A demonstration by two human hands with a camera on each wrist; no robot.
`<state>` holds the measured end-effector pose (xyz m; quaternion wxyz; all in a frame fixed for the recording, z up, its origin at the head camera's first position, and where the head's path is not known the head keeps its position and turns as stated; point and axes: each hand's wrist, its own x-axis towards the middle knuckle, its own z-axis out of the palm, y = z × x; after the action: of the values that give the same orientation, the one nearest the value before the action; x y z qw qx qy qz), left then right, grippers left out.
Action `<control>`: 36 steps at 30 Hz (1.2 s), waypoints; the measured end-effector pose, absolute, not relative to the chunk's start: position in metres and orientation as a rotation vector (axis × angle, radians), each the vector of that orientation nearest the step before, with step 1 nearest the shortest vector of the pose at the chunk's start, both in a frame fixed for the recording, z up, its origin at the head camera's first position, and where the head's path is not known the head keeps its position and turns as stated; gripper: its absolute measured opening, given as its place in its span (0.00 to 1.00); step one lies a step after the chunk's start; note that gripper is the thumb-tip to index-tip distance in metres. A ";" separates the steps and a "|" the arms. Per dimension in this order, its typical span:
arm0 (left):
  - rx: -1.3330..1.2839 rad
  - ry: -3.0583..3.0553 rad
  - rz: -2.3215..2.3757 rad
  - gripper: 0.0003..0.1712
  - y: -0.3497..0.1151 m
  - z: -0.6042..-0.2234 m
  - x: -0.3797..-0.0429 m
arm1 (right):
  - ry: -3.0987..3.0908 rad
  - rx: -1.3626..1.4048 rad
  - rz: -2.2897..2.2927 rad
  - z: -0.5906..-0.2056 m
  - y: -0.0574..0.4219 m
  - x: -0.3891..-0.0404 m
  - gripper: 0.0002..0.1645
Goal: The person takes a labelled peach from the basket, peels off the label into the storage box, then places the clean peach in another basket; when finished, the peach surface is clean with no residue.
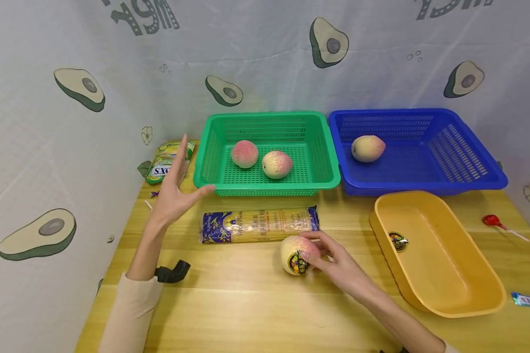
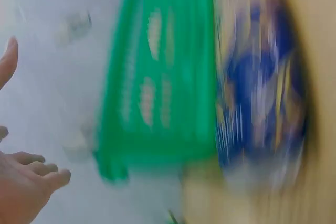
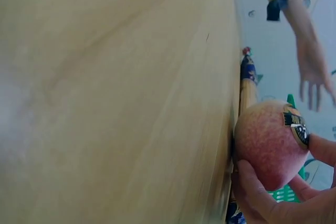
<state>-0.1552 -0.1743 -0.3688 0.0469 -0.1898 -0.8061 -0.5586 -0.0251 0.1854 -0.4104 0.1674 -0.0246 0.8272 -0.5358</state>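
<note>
Blue plastic basket (image 1: pixel 424 188) is holding one peach (image 1: pixel 368 148); green basket (image 1: pixel 269 187) alongside is holding two peaches (image 1: pixel 245 154), side walls presumably stopping any rolling. Yellow tray (image 1: pixel 441 255) is lying before the blue one. Spaghetti packet (image 1: pixel 258 225) is lying flat. Left hand (image 1: pixel 171 196) is hovering wide, gripping nothing. Right hand (image 1: pixel 337 262) is pinching a stickered peach (image 1: pixel 293 246) just before the packet, digits spread around it, probably for steadiness; cannot tell whether table (image 1: pixel 229 309) is supporting it.

Far right, a lollipop (image 1: pixel 491 220) (glossy red) and a blue-wrapped candy (image 1: pixel 527 300).
</note>
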 end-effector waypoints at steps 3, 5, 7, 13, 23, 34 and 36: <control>-0.828 -2.395 -1.728 0.68 -0.145 -0.362 -0.120 | 2.351 -0.063 -1.529 -0.410 0.186 -0.025 0.26; -0.989 -2.434 -1.761 0.65 -0.124 -0.366 -0.100 | 2.345 -0.052 -1.531 -0.409 0.185 -0.024 0.27; -1.098 -2.508 -1.795 0.60 -0.104 -0.375 -0.084 | 2.334 -0.042 -1.535 -0.409 0.185 -0.024 0.27; -1.159 -2.689 -1.938 0.48 -0.063 -0.410 -0.061 | 2.328 -0.046 -1.523 -0.411 0.185 -0.026 0.26; -1.012 -2.705 -2.041 0.36 -0.037 -0.429 -0.056 | 2.367 -0.027 -1.490 -0.412 0.187 -0.022 0.30; -1.118 -2.735 -2.014 0.32 -0.034 -0.423 -0.065 | 2.588 -0.440 -1.379 -0.406 0.206 -0.023 0.24; -1.136 -2.739 -2.037 0.32 -0.034 -0.421 -0.068 | 2.594 -0.484 -1.416 -0.407 0.207 -0.024 0.22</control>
<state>-0.0680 -0.0337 -0.4215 -0.2258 -0.3075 -0.7417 -0.5516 -0.0242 0.2066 -0.4072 0.0734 -0.1612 0.8638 -0.4716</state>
